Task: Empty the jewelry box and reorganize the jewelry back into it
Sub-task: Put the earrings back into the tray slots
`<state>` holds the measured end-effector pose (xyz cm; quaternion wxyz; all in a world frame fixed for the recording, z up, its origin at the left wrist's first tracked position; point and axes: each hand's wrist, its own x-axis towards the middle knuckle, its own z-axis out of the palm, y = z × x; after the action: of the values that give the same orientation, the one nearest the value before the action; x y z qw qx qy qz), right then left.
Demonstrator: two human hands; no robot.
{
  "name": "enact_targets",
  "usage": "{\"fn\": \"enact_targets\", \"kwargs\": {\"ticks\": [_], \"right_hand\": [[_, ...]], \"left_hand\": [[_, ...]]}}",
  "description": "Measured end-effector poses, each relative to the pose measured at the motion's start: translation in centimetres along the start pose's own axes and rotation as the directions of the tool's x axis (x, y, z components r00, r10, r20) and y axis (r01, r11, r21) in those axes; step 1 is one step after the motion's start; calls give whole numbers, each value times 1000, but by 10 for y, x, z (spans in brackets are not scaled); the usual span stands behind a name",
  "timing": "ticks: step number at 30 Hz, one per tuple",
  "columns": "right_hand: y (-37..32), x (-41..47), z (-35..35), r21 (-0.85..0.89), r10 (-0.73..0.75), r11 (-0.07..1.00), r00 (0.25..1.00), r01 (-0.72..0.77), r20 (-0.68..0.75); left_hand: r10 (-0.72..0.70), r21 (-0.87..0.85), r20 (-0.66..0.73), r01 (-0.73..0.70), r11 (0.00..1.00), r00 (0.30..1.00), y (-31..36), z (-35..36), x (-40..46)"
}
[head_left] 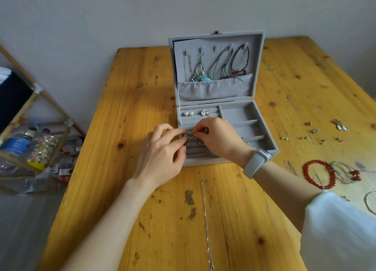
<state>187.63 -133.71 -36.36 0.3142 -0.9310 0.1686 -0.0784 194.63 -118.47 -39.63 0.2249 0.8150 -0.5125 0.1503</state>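
A grey velvet jewelry box (268,146) stands open on the wooden table (142,91). Its raised lid (213,46) holds hanging necklaces, earrings and a dark red cord bracelet (242,61). Pearl studs (188,113) and sparkly studs (205,112) sit in the ring-roll rows. My left hand (160,154) and my right hand (217,138) meet over the ring rolls, each pinching one of a pair of heart-shaped earrings (192,142) at a slot. The compartments on the right look mostly bare.
Loose earrings (317,134) lie on the table to the right, with a red bead bracelet (318,175) and a red-bead necklace (350,173). A silver chain (206,219) lies in front of the box. A bamboo shelf (38,140) with bottles stands left.
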Motion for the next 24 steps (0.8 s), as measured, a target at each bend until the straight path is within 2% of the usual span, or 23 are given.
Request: {"fn": "enact_targets", "kwargs": {"ticks": [9, 16, 21, 24], "right_hand": [[1, -1, -15, 55, 2, 998, 998, -5, 68], [-2, -4, -29, 124, -20, 992, 973, -9, 231], [1, 3, -16, 24, -48, 999, 987, 45, 155], [7, -1, -11, 123, -111, 987, 990, 100, 90]], "left_hand": [[98, -45, -13, -99, 994, 995, -2, -3, -4], [123, -34, 82, -121, 992, 989, -6, -6, -2], [89, -32, 67, -87, 996, 994, -6, -6, -5], [70, -49, 49, -68, 996, 996, -5, -6, -7]]}}
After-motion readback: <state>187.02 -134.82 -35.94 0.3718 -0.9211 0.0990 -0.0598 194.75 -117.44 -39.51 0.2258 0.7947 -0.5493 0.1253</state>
